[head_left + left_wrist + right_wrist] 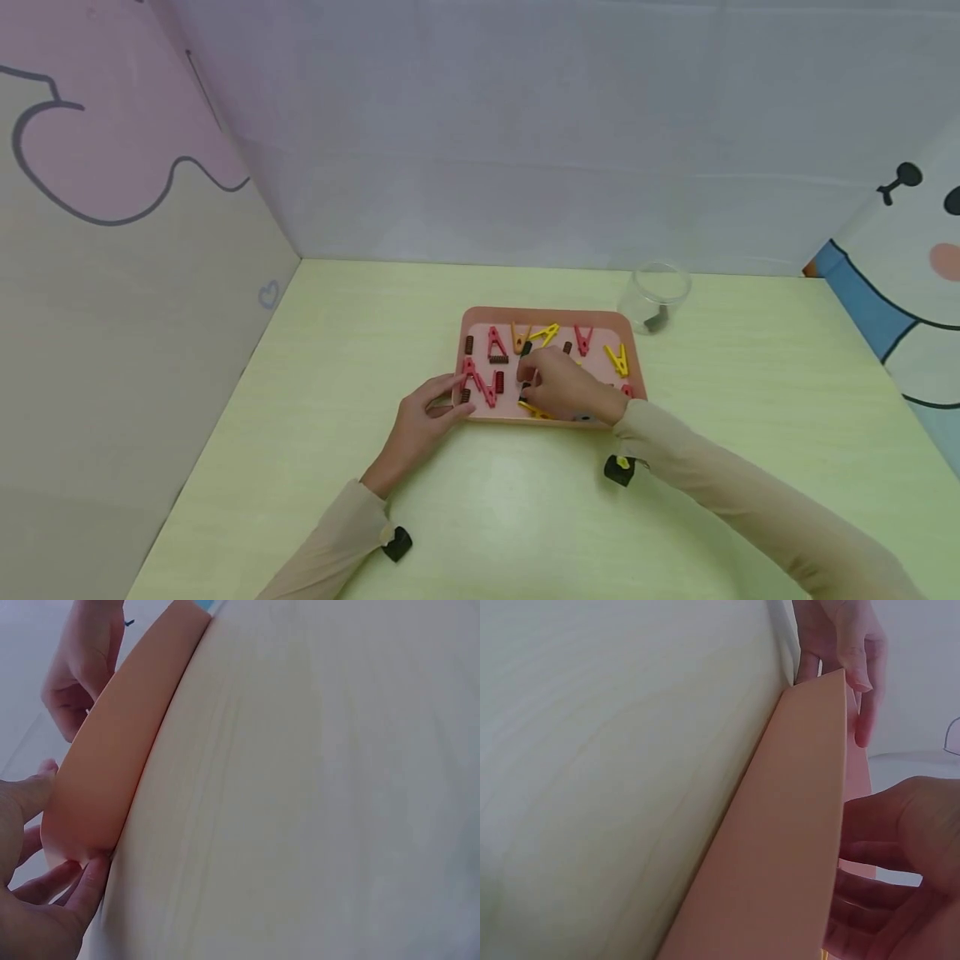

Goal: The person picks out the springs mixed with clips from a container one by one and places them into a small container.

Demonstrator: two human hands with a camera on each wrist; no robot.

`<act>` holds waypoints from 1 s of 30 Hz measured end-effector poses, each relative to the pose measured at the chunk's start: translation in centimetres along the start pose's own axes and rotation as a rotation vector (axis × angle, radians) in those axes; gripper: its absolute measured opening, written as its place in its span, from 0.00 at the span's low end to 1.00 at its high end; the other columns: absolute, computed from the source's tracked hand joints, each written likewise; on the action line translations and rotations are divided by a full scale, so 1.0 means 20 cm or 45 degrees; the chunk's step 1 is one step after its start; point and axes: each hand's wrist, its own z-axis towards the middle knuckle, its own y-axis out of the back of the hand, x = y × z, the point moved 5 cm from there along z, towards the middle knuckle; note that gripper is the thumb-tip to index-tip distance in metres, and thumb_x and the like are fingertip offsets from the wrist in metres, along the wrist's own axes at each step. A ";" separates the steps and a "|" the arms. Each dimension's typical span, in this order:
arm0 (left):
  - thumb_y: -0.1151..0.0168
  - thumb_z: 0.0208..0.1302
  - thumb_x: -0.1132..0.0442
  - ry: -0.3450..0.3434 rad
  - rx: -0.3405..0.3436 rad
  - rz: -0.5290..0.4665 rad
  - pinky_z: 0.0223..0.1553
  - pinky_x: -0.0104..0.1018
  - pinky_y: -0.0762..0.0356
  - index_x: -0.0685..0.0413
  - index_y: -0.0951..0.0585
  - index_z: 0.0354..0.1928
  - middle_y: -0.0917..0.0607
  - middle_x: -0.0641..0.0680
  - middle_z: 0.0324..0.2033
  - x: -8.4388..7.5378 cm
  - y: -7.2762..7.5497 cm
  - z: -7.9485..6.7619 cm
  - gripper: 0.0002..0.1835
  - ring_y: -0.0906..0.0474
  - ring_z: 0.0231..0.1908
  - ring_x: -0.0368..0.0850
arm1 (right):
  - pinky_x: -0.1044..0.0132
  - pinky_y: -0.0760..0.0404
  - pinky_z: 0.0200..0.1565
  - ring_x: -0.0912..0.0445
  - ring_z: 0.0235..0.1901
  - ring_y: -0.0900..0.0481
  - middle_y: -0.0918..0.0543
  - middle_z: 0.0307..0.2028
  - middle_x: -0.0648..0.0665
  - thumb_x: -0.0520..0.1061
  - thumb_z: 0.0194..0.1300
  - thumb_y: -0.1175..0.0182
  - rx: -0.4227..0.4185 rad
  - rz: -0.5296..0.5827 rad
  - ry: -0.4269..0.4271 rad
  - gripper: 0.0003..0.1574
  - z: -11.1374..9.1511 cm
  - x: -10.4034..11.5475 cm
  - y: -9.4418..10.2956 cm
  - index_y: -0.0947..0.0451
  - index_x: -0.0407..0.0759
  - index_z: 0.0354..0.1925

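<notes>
A pink tray [555,317] holds several small V-shaped clips, including a red clip [582,339], a yellow clip [617,360] and an orange clip [521,337]. Small dark brown ribbed pieces [498,359] lie among them. At the tray's near left corner, my left hand [427,417] holds the wall, its thumb at the rim and other fingers outside. Inside the tray, my right hand [558,383] reaches down with bent fingers beside black pieces [526,348]. The tray's wall hides those fingertips in the right wrist view; I cannot tell whether they pinch anything.
Behind the tray's far right corner stands a clear round container [660,287] with a dark piece [657,318] inside. The pale wooden table [495,508] meets a white back wall [487,167]. Printed panels rise at both sides.
</notes>
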 end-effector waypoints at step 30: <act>0.34 0.60 0.64 0.072 0.034 0.043 0.51 0.41 0.23 0.60 0.26 0.61 0.28 0.61 0.60 -0.12 0.00 -0.03 0.27 0.26 0.55 0.57 | 0.68 0.27 0.29 0.56 0.30 0.30 0.24 0.30 0.49 0.36 0.58 0.36 0.040 -0.102 0.029 0.02 0.03 0.00 -0.03 0.17 0.41 0.31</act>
